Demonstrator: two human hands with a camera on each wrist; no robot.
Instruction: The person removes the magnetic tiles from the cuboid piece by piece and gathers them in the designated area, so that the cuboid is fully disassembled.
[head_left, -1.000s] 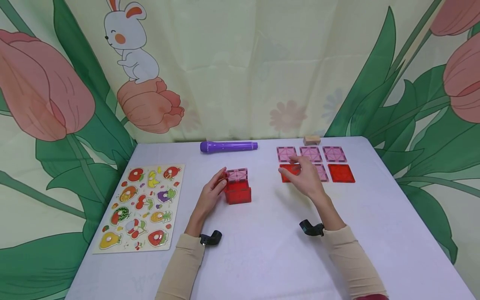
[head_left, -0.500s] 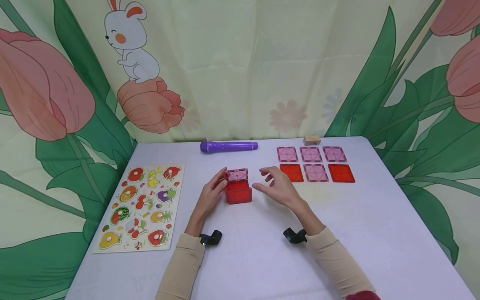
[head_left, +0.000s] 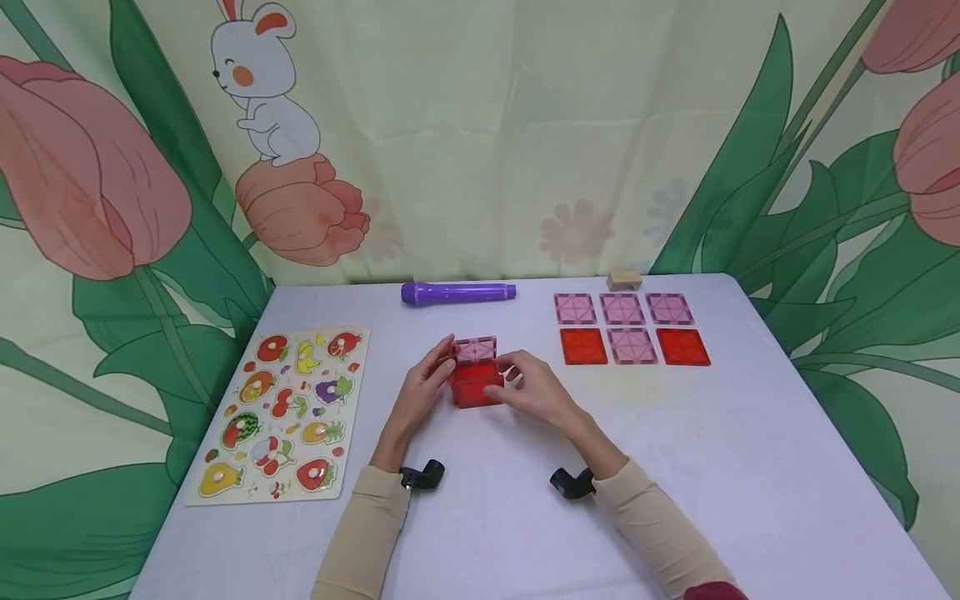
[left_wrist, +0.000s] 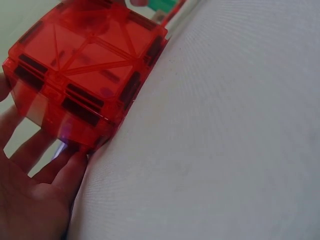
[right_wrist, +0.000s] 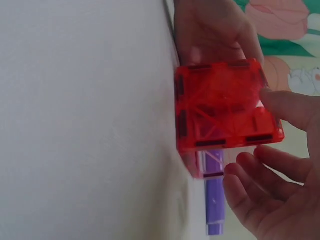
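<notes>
Centrally stood red tile box, contents unclear. Left hand, fingers extended, and right hand, loosely parted, touched it.

Beige sleeves, black wrist cameras and, apparently, red cloth show.

Tile box: translucent red, diagonal ribs, dark bars along its edges, plus 1 pink tile. Loose pink tiles: 4, patterned with radiating lines. Loose red tiles: 2. Rod: purple. Fruit board: cream, multicoloured fruit. Table: white. Sleeves: beige. Backdrop: cream, printed with pink tulips, green leaves, 1 white rabbit.
</notes>
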